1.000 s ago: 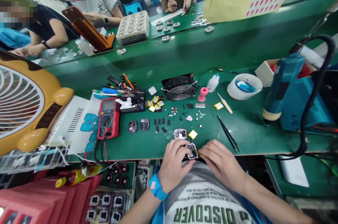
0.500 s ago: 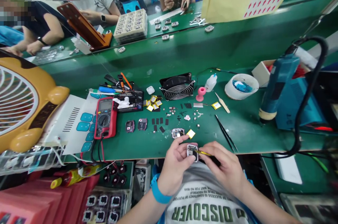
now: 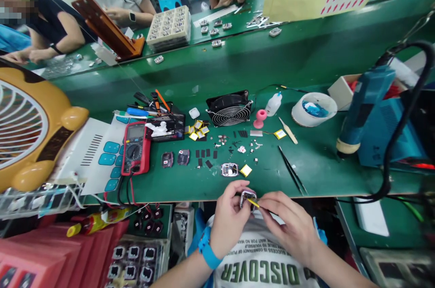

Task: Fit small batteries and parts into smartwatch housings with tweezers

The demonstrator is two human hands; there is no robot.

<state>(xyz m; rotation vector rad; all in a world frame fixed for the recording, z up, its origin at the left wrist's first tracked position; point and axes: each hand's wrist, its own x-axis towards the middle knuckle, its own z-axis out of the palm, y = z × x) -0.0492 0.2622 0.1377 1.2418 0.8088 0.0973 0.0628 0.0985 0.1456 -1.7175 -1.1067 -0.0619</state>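
Left grip [image 3: 234,210] snug round case [image 3: 244,197], right grip [image 3: 289,219] round yellow tool [image 3: 253,203], beside bench edge [image 3: 197,200]

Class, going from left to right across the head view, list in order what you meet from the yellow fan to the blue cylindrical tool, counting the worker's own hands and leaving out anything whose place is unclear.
Yellow fan → red multimeter → left dark case → right dark case → left hand → right hand → blue cylindrical tool.

Behind the held device [image 3: 244,194] lies a case [image 3: 229,170]; left, a multimeter [image 3: 136,147]; right, tweezers [image 3: 287,162]; farther back, a fan [image 3: 231,113].
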